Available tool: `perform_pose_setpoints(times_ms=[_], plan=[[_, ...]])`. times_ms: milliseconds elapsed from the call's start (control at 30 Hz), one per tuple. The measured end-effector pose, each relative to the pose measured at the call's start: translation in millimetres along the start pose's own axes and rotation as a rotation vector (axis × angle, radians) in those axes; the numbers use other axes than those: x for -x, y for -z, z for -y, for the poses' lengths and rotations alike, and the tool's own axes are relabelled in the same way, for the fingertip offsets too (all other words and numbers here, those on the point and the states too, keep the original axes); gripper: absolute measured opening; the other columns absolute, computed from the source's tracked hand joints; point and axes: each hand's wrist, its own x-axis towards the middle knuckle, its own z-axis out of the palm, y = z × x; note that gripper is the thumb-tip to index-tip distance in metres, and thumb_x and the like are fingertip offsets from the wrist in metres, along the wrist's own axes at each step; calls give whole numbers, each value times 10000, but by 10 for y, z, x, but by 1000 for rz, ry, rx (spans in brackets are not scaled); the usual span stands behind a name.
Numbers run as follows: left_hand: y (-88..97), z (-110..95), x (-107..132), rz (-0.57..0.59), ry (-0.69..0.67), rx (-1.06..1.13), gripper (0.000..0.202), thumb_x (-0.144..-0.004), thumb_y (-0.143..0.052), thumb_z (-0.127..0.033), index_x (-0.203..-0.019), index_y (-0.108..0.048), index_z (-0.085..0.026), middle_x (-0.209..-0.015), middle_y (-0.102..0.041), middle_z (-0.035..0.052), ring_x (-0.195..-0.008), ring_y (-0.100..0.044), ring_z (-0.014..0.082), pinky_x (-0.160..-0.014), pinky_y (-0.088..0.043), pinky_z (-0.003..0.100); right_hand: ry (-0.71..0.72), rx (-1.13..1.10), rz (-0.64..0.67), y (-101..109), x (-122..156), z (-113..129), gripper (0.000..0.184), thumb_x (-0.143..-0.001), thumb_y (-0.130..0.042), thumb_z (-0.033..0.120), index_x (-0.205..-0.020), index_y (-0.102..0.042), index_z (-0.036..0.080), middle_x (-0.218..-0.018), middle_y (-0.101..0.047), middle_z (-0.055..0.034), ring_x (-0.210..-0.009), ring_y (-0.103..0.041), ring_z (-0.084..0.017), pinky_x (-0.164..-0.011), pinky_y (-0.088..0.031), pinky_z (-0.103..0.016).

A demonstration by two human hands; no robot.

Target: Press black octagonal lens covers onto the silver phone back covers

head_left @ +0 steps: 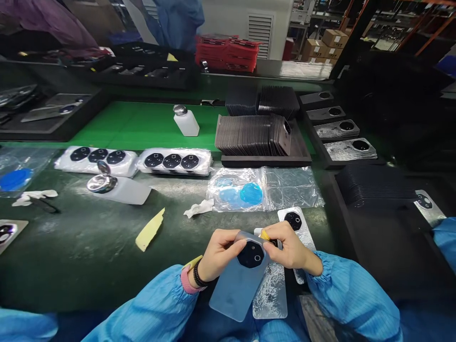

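Observation:
My left hand (218,254) grips the top left edge of a blue-grey phone back cover (239,280) with a black octagonal camera ring (251,254). My right hand (288,247) is closed at the cover's top right corner, pinching a small yellow piece (264,234) against it. Two silvery marbled back covers lie beneath: one (270,294) under the held cover, another (298,225) behind my right hand.
Clear bags with blue discs (249,194) lie ahead. A tray of stacked covers (254,135), two white packs of black rings (174,161), a bottle (185,121), a lying dispenser (117,186), a yellow strip (150,230) and a dark tray (374,190) at right. Another person's blue sleeve (445,237).

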Motion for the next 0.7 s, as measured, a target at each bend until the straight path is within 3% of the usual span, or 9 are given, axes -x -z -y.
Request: perform_pose_setpoints(times_ms=[200,500,700], plan=[[24,-42,-52,112,111,38,504,-823,-536,-518,-484,-546,-145,-438,-401,-39,-422,-312,78,-394,-262,203,-164,4,149,80,-3,39,262,-702,-431,232,-496,-269,214,-459,-263,69,-436,-257,-63,-416,-210,-214],[44,-27,-59,189,230,64,480,-797,-555,-508,-491,-529,-140,-454,-377,-38,-443,-326,84,-413,-270,206,-263,-21,151,71,-2,34,281,-710,-485,256,-472,-350,196,-445,-333,62,-433,-314,-61,-412,-235,-202],[49,3,-51,212,252,49,444,-793,-544,-479,-506,-528,-139,-468,-380,-33,-456,-338,91,-426,-278,212,-291,-11,168,78,-13,49,307,-706,-487,248,-454,-320,194,-441,-304,64,-443,-290,-58,-416,-224,-203]])
